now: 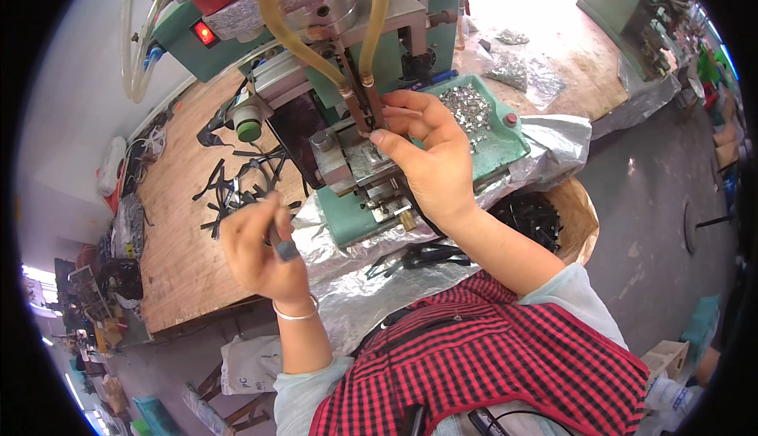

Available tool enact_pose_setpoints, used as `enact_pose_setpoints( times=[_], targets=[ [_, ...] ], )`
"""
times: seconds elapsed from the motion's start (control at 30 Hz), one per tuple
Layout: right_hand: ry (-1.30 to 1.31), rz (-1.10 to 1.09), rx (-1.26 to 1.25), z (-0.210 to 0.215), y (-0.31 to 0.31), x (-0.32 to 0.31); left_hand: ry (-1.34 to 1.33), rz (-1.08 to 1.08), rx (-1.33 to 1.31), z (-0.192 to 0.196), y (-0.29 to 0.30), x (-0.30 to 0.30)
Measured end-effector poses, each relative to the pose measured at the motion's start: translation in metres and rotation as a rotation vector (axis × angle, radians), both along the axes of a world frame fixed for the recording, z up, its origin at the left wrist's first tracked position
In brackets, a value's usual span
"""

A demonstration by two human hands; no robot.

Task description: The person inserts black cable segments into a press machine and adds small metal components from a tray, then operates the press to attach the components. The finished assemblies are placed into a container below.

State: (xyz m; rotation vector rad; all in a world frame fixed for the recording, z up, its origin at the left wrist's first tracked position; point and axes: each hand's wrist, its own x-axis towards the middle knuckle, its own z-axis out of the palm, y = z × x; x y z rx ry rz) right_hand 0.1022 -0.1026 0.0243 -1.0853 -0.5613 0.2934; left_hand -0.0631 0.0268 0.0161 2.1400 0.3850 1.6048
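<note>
My right hand (439,156) reaches to the green bench machine (347,219), its thumb and fingertips drawn together beside the narrow upright head (362,108) with two yellowish hoses. Whatever small thing those fingers pinch is hidden. Left of the machine, my left hand (260,250) is raised over the table edge and smeared by motion. Its fingers are curled around a short dark piece with a grey end (284,248). A metal fixture (371,160) sits under the machine head, just below my right fingertips.
Several thin black plastic parts (237,187) lie on the wooden table (170,254). A green tray (501,148) of small metal bits stands right of the machine. Below it is a brown bag (580,219) of black parts. Silver foil (347,298) covers the near edge, with more black parts (422,256) on it.
</note>
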Motion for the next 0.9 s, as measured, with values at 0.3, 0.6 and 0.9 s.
enact_pose_setpoints(
  times=[0.3, 0.6, 0.9],
  targets=[
    [-0.16, 0.006, -0.249, -0.012, -0.036, 0.055, 0.118, -0.303, 0.522, -0.013, -0.036, 0.064],
    [-0.331, -0.447, -0.651, -0.088, -0.105, 0.104, 0.064, -0.34, 0.488, -0.024, -0.029, 0.076],
    [-0.757, -0.458, -1.058, -0.088, -0.098, 0.087, 0.192, -0.371, 0.296, -0.021, -0.043, 0.057]
  ],
)
